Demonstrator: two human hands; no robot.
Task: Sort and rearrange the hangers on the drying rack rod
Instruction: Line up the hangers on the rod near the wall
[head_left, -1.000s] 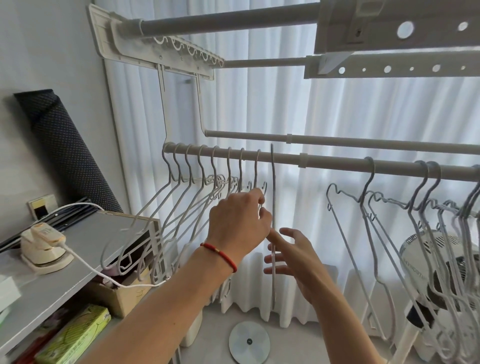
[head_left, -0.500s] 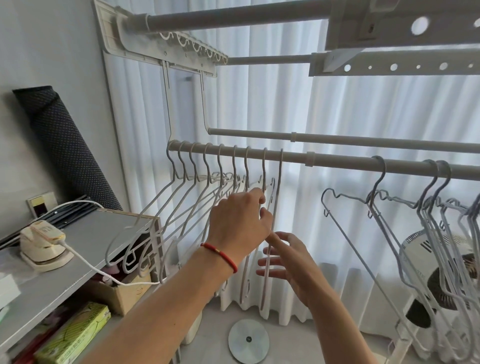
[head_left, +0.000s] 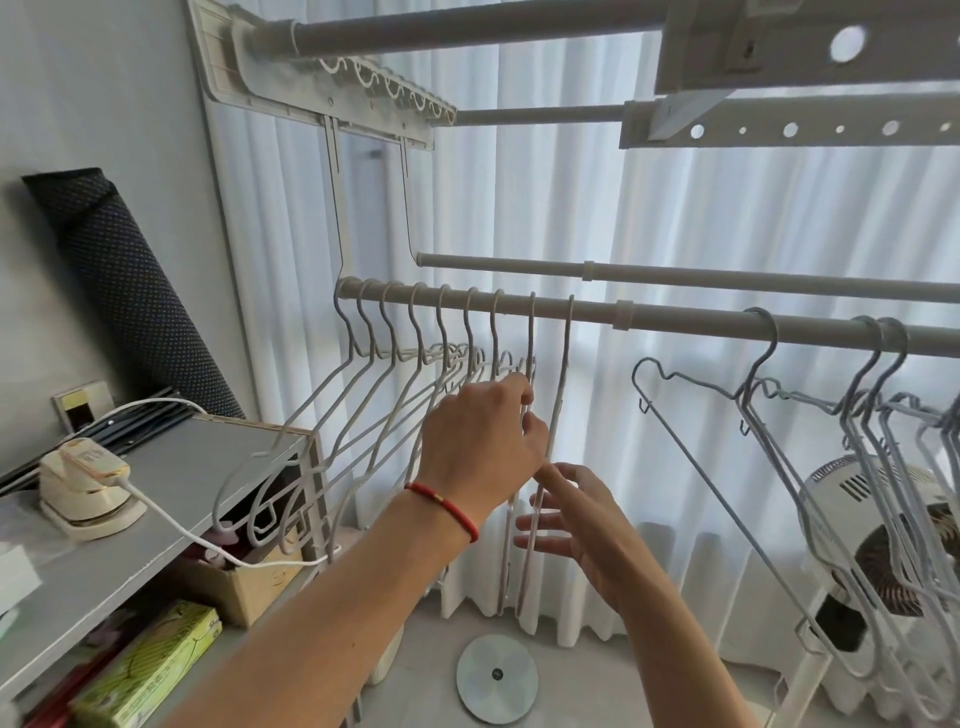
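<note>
While L hand (head_left: 480, 447) grips white hanger (head_left: 558, 395), now tilted: R hand (head_left: 582, 525) open, closer

No legible text on anything.

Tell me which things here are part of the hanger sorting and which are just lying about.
Part of the job:
- front rod
- white hangers, bunched at its left end
- grey hangers, further right
- left hand, fingers curled at a white hanger
- right hand, open beside it

Lying about:
- small iron on the shelf
- rolled mat
- fan
- cardboard box
- round disc
</note>
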